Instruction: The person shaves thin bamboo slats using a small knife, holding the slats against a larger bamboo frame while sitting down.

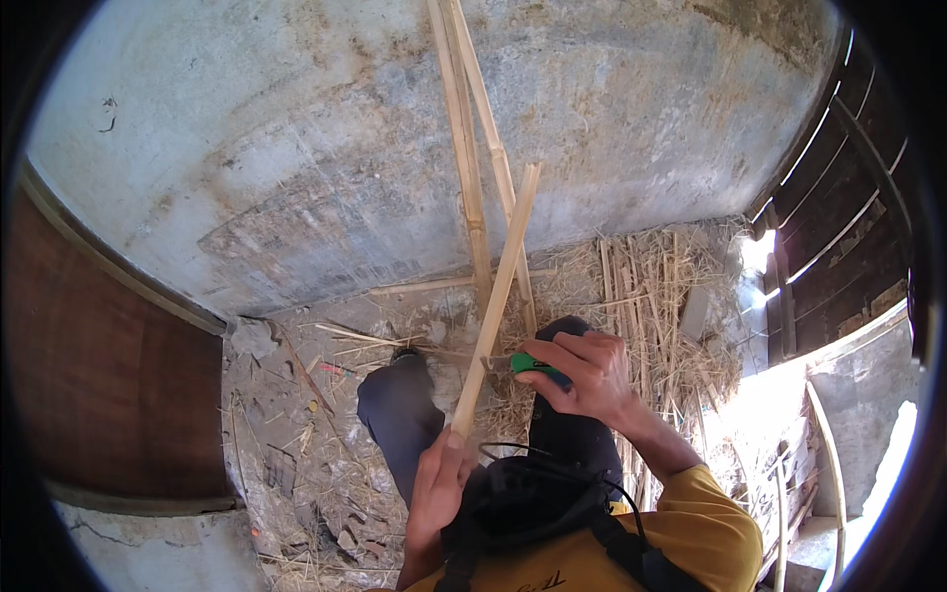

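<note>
My left hand is closed round the lower end of a split bamboo strip, which slants up and away from me in front of my knees. In my right hand, fingers wrapped round it, is a green-handled utility knife. Its tip points left and meets or nearly meets the strip's right edge, a little above my left hand. Part of the handle is hidden by my fingers. Behind the strip, two longer bamboo strips lean against the wall.
A stained concrete wall rises ahead. Bamboo sticks and shavings pile up on the floor at the right. More scraps litter the dirt floor at the left, beside a brown wooden panel. Dark slats stand at the far right.
</note>
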`<state>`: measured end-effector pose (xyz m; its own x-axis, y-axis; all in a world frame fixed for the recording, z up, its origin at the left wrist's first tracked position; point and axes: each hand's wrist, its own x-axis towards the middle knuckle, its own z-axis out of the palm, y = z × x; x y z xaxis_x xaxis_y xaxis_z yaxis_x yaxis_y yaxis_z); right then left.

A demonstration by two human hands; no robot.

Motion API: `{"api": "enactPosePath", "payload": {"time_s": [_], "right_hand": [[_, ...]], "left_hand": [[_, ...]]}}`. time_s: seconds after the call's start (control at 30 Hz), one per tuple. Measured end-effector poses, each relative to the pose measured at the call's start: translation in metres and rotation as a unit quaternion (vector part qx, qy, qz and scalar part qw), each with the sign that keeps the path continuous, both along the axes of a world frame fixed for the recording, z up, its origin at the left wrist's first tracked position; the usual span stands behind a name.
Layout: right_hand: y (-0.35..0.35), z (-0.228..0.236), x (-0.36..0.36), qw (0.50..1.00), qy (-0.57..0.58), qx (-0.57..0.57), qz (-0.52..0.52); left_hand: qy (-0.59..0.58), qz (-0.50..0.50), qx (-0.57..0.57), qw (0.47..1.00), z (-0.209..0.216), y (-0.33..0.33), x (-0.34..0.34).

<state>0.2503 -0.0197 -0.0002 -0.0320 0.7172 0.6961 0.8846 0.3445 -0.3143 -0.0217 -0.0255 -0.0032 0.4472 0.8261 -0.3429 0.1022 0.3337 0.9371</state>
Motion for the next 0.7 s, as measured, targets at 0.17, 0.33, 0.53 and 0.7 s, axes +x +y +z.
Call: {"api": "enactPosePath", "payload": {"time_s": [0.17,0.33,0.53,0.7], "right_hand": [[0.001,0.005,0.005,1.000,0.002,-0.011,0.007],[0.025,0.012,0.051,0.983,0.142,0.010,-0.117],[0.021,0.002,0.058,0.942,0.328,-0.057,-0.029],[0.016,0.001,0.020,0.865,0.465,-0.156,0.105]], "left_hand": [[-0.011,-0.019,-0.029,0.999,-0.003,-0.003,-0.007],[-0.020,-0.073,-0.130,0.989,-0.015,-0.017,-0.020],[-0.018,-0.064,-0.142,0.988,-0.011,-0.019,-0.018],[-0.027,-0.052,-0.125,0.990,-0.009,-0.008,-0.016]]}}
